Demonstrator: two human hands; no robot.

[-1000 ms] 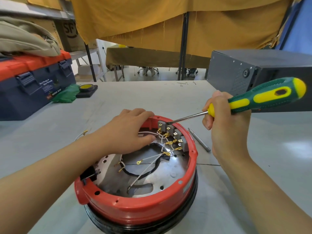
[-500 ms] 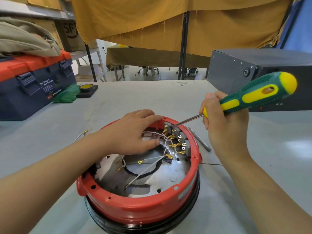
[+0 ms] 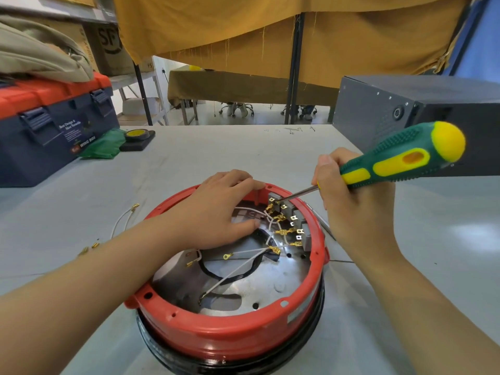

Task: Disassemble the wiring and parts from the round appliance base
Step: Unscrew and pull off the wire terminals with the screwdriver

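Beside "WING BOX" toolbox (image 3: 54, 125), left hand (image 3: 216, 209) flat on red base (image 3: 230, 336), right hand (image 3: 351, 212) gripping screwdriver (image 3: 400, 161).

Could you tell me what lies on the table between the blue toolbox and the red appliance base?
In the head view, green cloth, tape roll and loose white wire.

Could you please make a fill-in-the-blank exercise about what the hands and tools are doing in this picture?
1. The right hand grips a green and yellow ____.
2. The tool's tip meets the terminal blocks inside the ____ round base.
3. The left hand rests on the base's ____ rim.
4. A loose white wire lies on the table, on the base's ____ side.

Missing words: screwdriver; red; far; left
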